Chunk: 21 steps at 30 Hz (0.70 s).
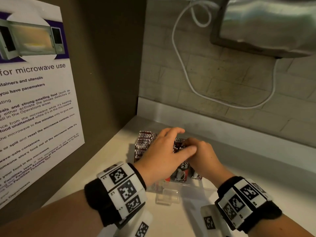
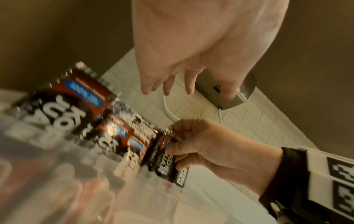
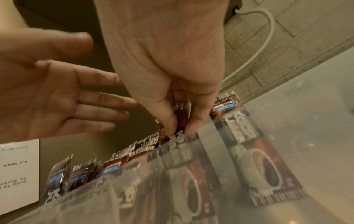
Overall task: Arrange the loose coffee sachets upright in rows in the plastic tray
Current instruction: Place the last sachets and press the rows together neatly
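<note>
Right hand (image 3: pixel 168 63) pinches a brown foil coffee sachet (image 3: pixel 180 119), long axis upright, directly above the clear plastic tray (image 1: pixel 196 187); left hand (image 1: pixel 160 151), fingers spread, hovers alongside.

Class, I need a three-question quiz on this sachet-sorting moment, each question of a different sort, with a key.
1. True or false: the right hand pinches a coffee sachet.
2. The left hand is: A) gripping the white cable, B) open with fingers spread above the sachets, C) lifting the plastic tray.
3. Fill in: the sachets stand upright in a clear plastic ____.

Key: 1 true; 2 B; 3 tray.
</note>
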Each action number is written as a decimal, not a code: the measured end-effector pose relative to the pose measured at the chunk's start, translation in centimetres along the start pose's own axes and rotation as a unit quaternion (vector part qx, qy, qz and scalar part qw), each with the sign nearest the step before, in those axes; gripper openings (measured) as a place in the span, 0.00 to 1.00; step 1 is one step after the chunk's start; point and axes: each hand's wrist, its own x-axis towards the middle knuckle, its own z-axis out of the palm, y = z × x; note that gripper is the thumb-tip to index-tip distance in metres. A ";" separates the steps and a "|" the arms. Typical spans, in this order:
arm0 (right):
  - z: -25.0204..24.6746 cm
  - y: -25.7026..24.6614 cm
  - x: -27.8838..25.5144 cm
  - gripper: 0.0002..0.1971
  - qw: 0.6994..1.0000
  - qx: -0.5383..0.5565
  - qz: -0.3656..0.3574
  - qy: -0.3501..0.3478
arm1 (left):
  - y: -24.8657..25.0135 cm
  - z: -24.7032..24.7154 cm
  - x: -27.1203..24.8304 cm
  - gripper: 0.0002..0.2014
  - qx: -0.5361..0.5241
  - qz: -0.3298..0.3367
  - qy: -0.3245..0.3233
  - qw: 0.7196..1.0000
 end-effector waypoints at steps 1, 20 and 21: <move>0.0 0.2 -0.1 0.09 1.000 0.012 -0.002 0.010 | 0.2 0.5 0.1 0.24 -0.058 -0.016 0.005 0.998; -3.4 5.4 -1.8 0.15 0.998 0.045 0.052 0.008 | 2.7 8.5 4.0 0.33 -0.379 -0.280 -0.101 0.876; -3.2 5.3 -1.7 0.15 0.998 0.036 0.042 0.011 | 2.6 8.6 4.2 0.33 -0.381 -0.283 -0.100 0.874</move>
